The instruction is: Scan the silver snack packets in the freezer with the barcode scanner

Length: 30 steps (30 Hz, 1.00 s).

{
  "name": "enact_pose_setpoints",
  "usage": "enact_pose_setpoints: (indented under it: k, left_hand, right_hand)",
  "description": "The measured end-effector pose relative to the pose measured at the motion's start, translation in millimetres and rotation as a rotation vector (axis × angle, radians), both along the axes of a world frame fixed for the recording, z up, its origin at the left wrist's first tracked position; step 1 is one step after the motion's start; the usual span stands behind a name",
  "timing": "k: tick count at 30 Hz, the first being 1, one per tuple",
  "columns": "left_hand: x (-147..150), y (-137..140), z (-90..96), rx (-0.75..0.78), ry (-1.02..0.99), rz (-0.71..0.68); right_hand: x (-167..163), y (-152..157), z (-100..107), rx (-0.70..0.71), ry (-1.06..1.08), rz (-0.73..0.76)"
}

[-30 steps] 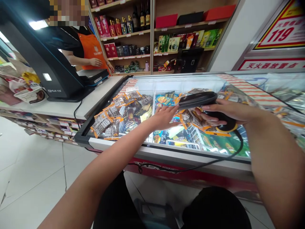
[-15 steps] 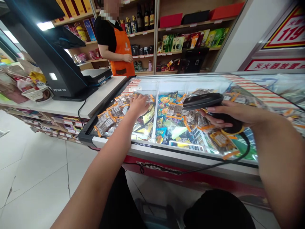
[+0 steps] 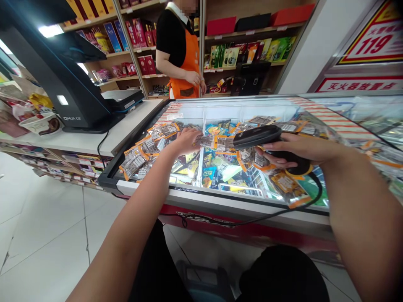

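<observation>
- Black scanner [image 3: 256, 136], centre-right: our right hand [image 3: 297, 147] grasping, nose leftward.
- Orange-edged packet [image 3: 223, 144], mid-frame: between scanner and our left hand [image 3: 187, 141], whose grasp we cannot tell.

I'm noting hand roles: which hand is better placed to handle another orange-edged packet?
Probably the left hand: it is right over the orange-edged packets with no tool in it, while the right hand grips the black scanner.

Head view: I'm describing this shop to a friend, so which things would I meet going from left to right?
White bowl, flat platform on the counter, orange apron, handheld scanner, 119 sign.
</observation>
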State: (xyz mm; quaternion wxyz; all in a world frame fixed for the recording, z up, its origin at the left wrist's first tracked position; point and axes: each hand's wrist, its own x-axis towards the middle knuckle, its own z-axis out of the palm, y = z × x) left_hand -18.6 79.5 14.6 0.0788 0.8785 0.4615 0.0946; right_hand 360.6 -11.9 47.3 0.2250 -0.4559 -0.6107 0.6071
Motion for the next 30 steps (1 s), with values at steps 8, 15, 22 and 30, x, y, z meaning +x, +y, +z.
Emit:
enact_pose_setpoints:
  k: [8,15,22,30]
  left_hand:
    - [-14.9,-11.5,13.6,-0.117,-0.255,-0.303]
    - [-14.8,-9.7,12.4,-0.133,-0.294,-0.351]
    - [-9.7,-10.1,10.7,-0.028,-0.282,-0.056]
    - [20.0,-32.0,2.6,-0.121,-0.074,0.206]
  right_hand:
    - [-1.1,0.5,0.8,0.011,-0.009,0.086]
    - [2.0,1.9,-1.7,-0.004,-0.067,0.087]
    - [0.3,2.3,3.0,0.052,-0.024,0.052]
    - [-2.5,2.3,3.0,0.020,-0.007,-0.046]
